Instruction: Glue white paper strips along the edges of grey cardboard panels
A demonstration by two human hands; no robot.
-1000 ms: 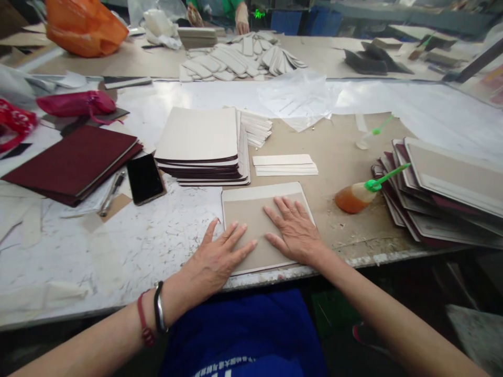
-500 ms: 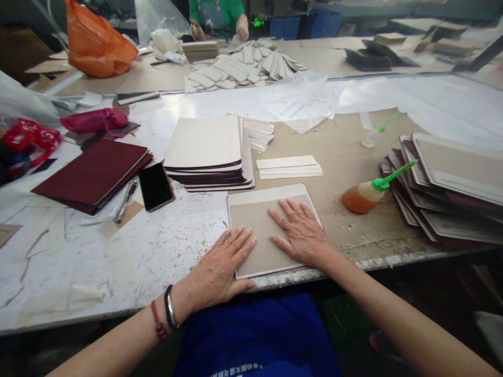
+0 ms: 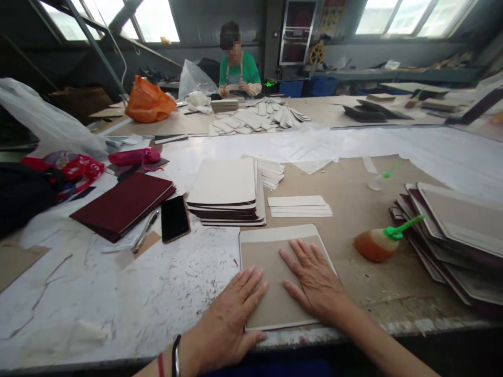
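A flat board panel [image 3: 267, 251], brown with a pale strip along its far edge, lies at the near edge of the table [image 3: 165, 283]. My left hand [image 3: 231, 319] rests flat on its near left corner, fingers together and stretched out. My right hand [image 3: 314, 283] lies flat on the panel's right half with the fingers spread. Neither hand holds anything. Just beyond the panel are a stack of pale panels [image 3: 228, 191] and a small pile of white strips [image 3: 299, 206].
A glue bottle [image 3: 379, 242] with a green nozzle lies to the right, beside a fanned stack of finished panels [image 3: 451, 230]. To the left are a phone [image 3: 174, 218], a pen [image 3: 146, 230] and dark red covers [image 3: 123, 204]. A person in green [image 3: 238, 68] works at the far table.
The view has tilted upward, so the far table and the person now show. My left hand has slid slightly back toward the panel's near corner; my right hand stays flat.
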